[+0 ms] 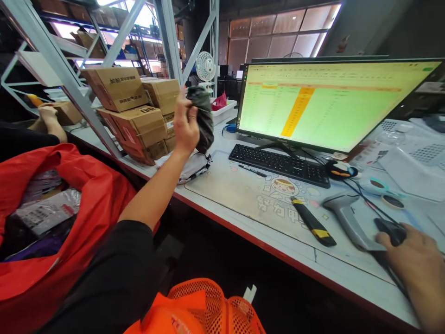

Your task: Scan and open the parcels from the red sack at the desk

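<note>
My left hand (187,123) is raised over the left end of the desk, its fingers closed on a dark plastic parcel bag (203,121). Below that bag, a white-and-black parcel (194,168) lies by the stacked boxes. At the far right, my right hand (415,255) rests on a black computer mouse (391,231), thumb on its near side. Beside the mouse lies a grey barcode scanner (347,218), its handle end running under my right hand. A black-and-yellow box cutter (313,222) is on the desk mat (236,195), left of the scanner.
A monitor (313,102) showing a spreadsheet stands behind a black keyboard (278,163). Near it are a pen (252,171) and a tape roll (392,201). Cardboard boxes (134,125) are stacked by the metal rack post. A red bag (104,185) holds parcels. Another person's hand (48,113) shows far left.
</note>
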`<state>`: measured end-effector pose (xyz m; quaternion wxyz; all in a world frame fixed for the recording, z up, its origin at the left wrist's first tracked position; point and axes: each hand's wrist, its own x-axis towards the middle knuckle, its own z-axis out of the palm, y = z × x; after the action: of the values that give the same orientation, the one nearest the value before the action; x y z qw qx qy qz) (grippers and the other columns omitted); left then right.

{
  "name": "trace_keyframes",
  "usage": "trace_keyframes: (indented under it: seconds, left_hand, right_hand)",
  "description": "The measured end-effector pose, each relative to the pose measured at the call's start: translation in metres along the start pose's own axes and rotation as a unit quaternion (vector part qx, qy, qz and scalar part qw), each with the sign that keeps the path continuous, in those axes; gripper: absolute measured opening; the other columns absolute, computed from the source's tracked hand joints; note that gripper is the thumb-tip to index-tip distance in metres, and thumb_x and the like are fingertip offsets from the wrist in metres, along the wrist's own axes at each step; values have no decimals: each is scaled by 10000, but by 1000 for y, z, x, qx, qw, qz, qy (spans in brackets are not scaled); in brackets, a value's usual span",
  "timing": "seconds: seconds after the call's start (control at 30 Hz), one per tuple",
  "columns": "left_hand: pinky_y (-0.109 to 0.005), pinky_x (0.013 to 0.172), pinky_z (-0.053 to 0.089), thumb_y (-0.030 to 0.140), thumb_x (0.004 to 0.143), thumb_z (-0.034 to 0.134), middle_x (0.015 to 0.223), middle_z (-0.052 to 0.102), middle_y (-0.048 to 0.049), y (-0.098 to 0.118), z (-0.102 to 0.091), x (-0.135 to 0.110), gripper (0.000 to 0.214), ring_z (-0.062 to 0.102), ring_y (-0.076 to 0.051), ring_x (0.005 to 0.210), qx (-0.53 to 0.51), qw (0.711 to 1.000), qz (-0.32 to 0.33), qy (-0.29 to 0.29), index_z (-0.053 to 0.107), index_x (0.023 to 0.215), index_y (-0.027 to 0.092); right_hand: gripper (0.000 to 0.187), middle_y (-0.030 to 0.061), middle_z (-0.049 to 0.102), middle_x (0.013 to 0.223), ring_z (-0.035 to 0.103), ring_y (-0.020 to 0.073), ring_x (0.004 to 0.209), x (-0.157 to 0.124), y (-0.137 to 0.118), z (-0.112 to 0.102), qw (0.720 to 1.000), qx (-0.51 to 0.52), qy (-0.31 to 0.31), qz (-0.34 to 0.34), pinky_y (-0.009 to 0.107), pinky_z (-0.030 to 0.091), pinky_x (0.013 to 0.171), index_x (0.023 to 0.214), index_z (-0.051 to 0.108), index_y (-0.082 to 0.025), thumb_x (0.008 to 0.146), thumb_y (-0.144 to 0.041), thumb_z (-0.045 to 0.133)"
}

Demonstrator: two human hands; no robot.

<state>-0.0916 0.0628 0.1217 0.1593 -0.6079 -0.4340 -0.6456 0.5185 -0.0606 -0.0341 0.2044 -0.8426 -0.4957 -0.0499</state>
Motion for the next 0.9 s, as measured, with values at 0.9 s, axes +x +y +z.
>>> trace_keyframes:
  seconds: [0.9]
  left_hand:
    - [-431,1023,502,104,845,621,1247,729,-88,140,2,-247,271,644,-251,1186,-135,935,161,-285,690,1091,196]
  right_hand:
    - [706,246,700,1246,681,399,1130,-26,-91,-30,985,-90,-136,-57,485,521,969,1479,506,-66,925,-503,545]
